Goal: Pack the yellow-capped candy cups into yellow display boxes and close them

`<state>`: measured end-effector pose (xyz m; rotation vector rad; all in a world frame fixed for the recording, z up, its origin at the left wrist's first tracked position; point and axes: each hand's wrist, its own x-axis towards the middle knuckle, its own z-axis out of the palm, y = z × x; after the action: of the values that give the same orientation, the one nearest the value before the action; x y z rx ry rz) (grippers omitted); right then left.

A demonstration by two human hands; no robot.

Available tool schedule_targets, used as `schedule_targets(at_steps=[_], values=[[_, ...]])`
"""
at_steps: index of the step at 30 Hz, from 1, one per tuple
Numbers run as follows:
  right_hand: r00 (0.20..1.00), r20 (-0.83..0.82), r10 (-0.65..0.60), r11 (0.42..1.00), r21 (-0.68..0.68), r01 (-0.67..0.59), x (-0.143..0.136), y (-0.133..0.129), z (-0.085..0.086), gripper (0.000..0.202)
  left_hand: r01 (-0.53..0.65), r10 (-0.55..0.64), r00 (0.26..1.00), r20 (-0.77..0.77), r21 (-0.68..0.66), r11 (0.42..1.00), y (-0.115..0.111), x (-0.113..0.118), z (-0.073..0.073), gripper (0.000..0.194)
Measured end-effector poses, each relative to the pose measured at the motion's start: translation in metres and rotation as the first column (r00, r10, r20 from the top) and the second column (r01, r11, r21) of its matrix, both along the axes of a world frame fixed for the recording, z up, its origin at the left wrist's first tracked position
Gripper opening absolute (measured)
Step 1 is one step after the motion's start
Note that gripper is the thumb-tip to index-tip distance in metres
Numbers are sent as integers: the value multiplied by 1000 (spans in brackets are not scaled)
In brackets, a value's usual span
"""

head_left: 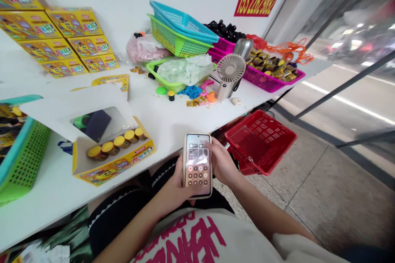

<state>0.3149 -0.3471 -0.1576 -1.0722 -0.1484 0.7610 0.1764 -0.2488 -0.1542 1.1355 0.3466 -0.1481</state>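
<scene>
A smartphone (199, 164) in a pale case is held upright over my lap, its lit screen showing rows of round icons. My left hand (177, 187) wraps its left side and lower edge, the thumb lying across the bottom of the screen. Against the right edge, my right hand (222, 161) grips the phone, with a fingertip at the upper right corner of the screen. On the table to the left stands an open yellow box (115, 166) with a windowed lid (92, 121) folded back. Several small yellow-capped jars (121, 141) sit in a row inside it.
Yellow boxes (61, 43) are stacked at the wall. A green basket (26, 164) is at the left. Stacked baskets (182, 41), a handheld fan (230, 74) and a magenta basket (268, 80) of wrapped pieces stand along the table (151, 115). A red crate (262, 144) is beside my right arm.
</scene>
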Motion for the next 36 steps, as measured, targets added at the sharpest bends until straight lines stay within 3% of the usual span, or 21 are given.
schedule_targets(at_steps=[3,10,14,17,20,24,26,30,36], values=[[1000,6,5,1000,-9,-5,-1,0,2,25,35,-36,999,15,73,997,1,-2,1,112],[999,22,27,1000,-6,-27,-4,0,8,29,69,-78,993,92,99,993,3,-4,-3,114],[996,-1,94,994,53,-94,-1,-5,11,36,42,-44,968,245,12,999,4,-5,-5,118],[983,-48,177,981,86,-172,-1,-10,11,41,33,-15,977,213,-79,996,4,-5,-6,123],[953,-126,275,960,93,-265,-7,-15,3,51,-13,36,993,111,-200,980,0,-1,-8,121],[893,-233,385,923,97,-372,-20,-21,-16,57,-102,111,994,0,-404,909,-5,8,-12,75],[869,-269,415,910,108,-401,-24,-22,-26,60,-81,78,997,-25,-454,887,-6,11,-13,66],[833,-310,458,889,137,-438,-26,-24,-39,65,-35,25,999,-28,-435,900,-3,9,-13,65],[811,-325,485,874,175,-453,-27,-32,-46,68,-44,39,999,-21,-370,928,-3,8,-15,66]])
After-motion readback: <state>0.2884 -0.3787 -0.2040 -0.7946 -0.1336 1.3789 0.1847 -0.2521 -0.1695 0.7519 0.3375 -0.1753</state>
